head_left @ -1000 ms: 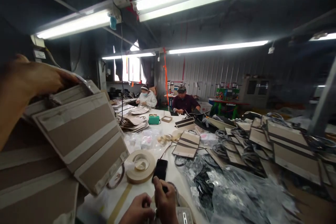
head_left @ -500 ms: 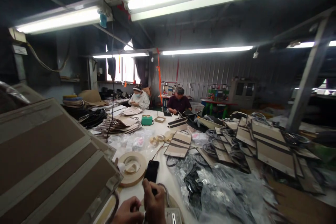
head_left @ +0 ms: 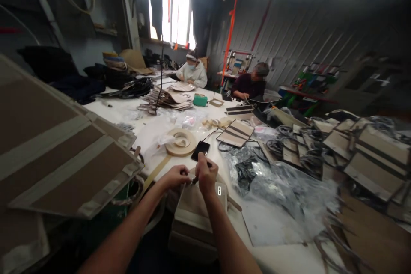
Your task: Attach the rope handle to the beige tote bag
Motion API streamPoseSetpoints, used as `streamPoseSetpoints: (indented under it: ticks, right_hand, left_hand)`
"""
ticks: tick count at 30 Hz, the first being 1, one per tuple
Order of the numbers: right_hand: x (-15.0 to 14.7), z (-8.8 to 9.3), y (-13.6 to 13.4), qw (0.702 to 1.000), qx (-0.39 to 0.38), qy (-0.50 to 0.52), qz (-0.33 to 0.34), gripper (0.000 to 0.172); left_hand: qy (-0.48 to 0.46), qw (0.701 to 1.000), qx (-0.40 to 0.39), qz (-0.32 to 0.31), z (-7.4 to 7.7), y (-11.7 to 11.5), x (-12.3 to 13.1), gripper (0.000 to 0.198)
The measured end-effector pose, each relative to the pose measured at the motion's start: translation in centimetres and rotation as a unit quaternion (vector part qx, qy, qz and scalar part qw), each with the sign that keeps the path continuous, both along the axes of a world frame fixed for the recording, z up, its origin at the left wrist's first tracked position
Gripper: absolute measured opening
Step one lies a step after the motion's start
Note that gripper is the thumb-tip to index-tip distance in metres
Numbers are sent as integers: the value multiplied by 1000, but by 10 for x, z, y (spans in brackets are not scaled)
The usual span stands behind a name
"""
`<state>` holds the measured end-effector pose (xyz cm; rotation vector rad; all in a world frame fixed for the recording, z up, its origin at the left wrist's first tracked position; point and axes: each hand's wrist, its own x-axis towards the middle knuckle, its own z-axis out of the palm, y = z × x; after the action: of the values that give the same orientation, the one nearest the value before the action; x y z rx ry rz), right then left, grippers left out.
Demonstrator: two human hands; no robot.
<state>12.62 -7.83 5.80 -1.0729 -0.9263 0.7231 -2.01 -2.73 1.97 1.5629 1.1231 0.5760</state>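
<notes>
In front of me is a beige boxy bag [head_left: 189, 203] with a small metal fitting [head_left: 219, 190] on its face. My right hand [head_left: 207, 174] is closed around a slim dark-handled tool [head_left: 195, 180], its tip angled down to the left at the bag's top edge. I cannot tell what kind of tool it is. Beside that tip, my left hand [head_left: 176, 177] is closed in a pinch at the same edge. Whatever its fingers hold is too small to make out.
Large beige panels [head_left: 58, 137] rise at the left. Beyond my hands lie a phone [head_left: 200, 150] and a tape roll [head_left: 181, 142]. Plastic bags [head_left: 279, 197] and stacked bag pieces [head_left: 369, 158] cover the right. Two people [head_left: 192, 72] sit across the table.
My view has tipped down and swung left, so both forearms and more of the bag now show. Both hands stay close together at the bag.
</notes>
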Motion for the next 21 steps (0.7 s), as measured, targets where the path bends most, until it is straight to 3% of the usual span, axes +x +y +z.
streamPoseSetpoints:
  ticks: [7, 14, 19, 21]
  right_hand:
    - [0, 4, -3, 998, -5, 69, 1, 62]
    - [-11, 5, -7, 999, -13, -31, 1, 62]
    - [-14, -5, -21, 994, -26, -106, -6, 58]
    - [-14, -8, -25, 993, -49, -108, 21, 58]
  left_hand:
    - [-32, 999, -27, 10, -12, 0, -4, 36]
    - [-53, 998, -38, 1, -15, -2, -6, 34]
    - [-51, 998, -10, -21, -20, -2, -9, 33]
    - [-46, 999, 4, -18, -20, -2, -9, 33]
